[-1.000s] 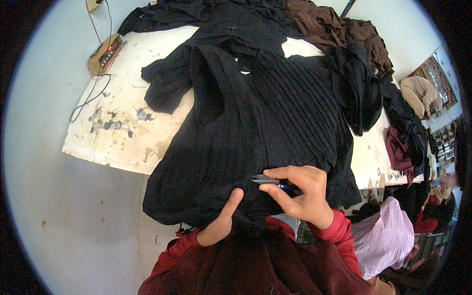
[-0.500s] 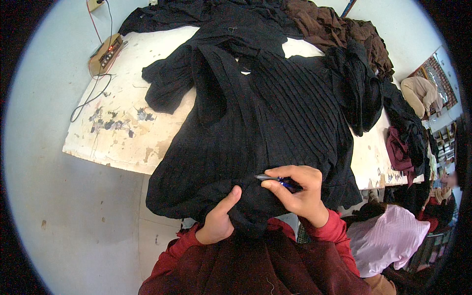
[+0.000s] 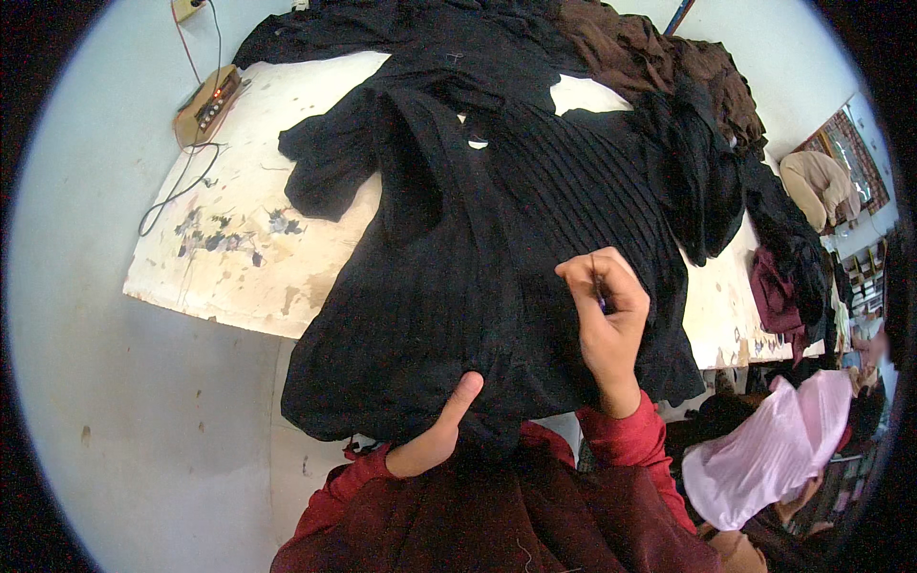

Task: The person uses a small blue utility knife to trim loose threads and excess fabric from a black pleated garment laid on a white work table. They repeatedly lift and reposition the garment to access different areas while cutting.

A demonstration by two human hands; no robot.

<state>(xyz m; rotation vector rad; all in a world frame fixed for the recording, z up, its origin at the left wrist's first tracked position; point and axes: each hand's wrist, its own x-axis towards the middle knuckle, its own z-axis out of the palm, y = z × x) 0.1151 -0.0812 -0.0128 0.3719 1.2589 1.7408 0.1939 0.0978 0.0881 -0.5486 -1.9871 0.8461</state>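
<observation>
A black pleated garment with sleeves lies spread on the pale table, its near end hanging over the front edge toward me. At that near end my left hand grips the cloth, thumb on top and the other fingers hidden beneath. My right hand is raised above the garment's right part, closed around small thread snips. Only a sliver of their blue handle shows between the fingers; the blades are hidden.
The stained table carries dark scraps at left. Behind them stands a brown box with a red light and cables. Black cloth and brown cloth lie along the back. At right, another person handles pink fabric.
My right hand has lifted up and to the right, off the near cloth, with the snips. The left thumb has shifted slightly right. The pink fabric at right has moved up.
</observation>
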